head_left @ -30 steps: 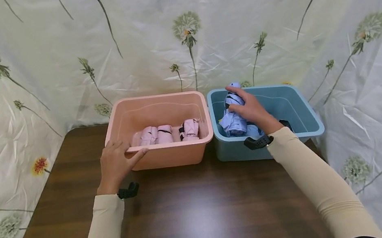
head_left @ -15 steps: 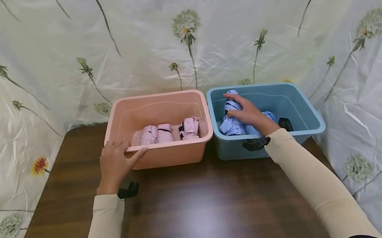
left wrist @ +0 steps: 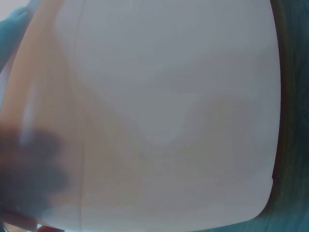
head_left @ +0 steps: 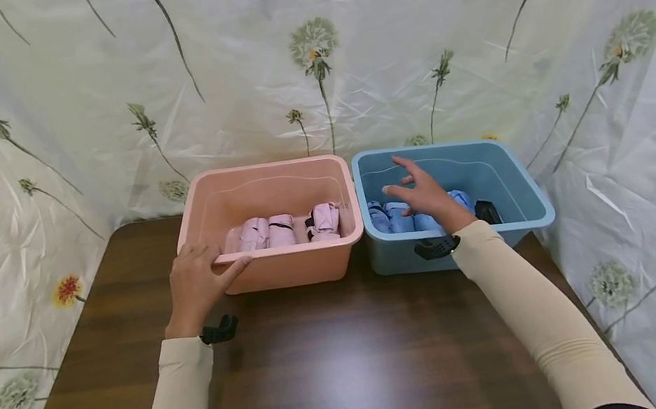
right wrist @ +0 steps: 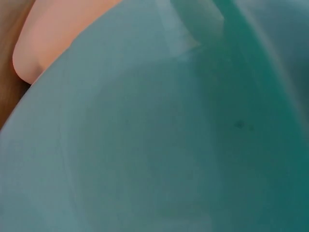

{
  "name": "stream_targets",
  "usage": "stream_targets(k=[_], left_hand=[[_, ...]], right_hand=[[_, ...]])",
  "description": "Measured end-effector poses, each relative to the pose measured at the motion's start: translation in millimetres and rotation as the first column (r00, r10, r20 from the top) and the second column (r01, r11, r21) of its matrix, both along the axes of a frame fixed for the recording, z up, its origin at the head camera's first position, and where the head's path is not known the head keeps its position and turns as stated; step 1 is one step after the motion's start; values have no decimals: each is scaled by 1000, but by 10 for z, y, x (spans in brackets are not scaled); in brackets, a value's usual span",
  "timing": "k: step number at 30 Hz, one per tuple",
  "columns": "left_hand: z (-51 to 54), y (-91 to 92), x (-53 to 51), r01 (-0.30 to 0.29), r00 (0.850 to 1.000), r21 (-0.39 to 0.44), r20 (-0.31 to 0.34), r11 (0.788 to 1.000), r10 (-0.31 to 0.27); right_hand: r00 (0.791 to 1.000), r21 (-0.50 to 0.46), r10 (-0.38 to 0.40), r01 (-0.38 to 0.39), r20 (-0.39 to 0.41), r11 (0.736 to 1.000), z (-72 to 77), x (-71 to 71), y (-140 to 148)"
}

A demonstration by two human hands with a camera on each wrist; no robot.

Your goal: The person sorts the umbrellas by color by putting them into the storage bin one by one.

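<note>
My left hand (head_left: pixel 195 284) grips the front left corner of a pink plastic bin (head_left: pixel 286 267), its thumb lying along the front rim. Through the bin's wall in the left wrist view, dark finger shadows (left wrist: pixel 31 169) show. Inside lie several rolled pink compact umbrellas (head_left: pixel 281 231), one set apart to the right. Over the blue plastic bin (head_left: pixel 419 258), my right hand (head_left: pixel 429 198) holds nothing, its fingers spread. Under and beside that hand, several folded blue compact umbrellas (head_left: pixel 398 217) lie in a row, partly hidden by the hand and the front wall.
A small black object (head_left: pixel 487 212) lies in the blue bin, right of the umbrellas. Both bins stand side by side at the back of a dark wooden table (head_left: pixel 327 367). A dandelion-print sheet (head_left: pixel 244 68) hangs behind and at the sides.
My right hand has let go of a blue umbrella, which has gone down into the left end of the blue bin. The fingers have spread. My left hand keeps its place.
</note>
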State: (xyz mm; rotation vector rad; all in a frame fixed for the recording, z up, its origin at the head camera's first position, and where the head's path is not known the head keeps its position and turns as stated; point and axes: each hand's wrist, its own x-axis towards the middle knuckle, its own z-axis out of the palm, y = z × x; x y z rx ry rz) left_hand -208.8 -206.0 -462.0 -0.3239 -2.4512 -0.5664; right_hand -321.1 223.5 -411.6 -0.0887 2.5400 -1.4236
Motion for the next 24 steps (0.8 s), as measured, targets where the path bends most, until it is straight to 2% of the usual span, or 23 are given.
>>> stream_targets(k=[4,11,19,24], left_hand=[[-3,3,0,1,1000,-5,-8,1000,-1],[29,14,10,-6,1000,-3,26,1000,7],[46,23,11,-5,999,-10,34,1000,6],[38,21,19,-10,999,-6,50,1000,10]], right_hand=[[1000,5,-7,7,15,1000,-2,-3,-7],[1000,-2,-17,17,12,1000,5,-12,-9],[1000,-34,-13,13,-17,999,42,-4,5],[998,-15,-14,13,-55,1000,63,21,-4]])
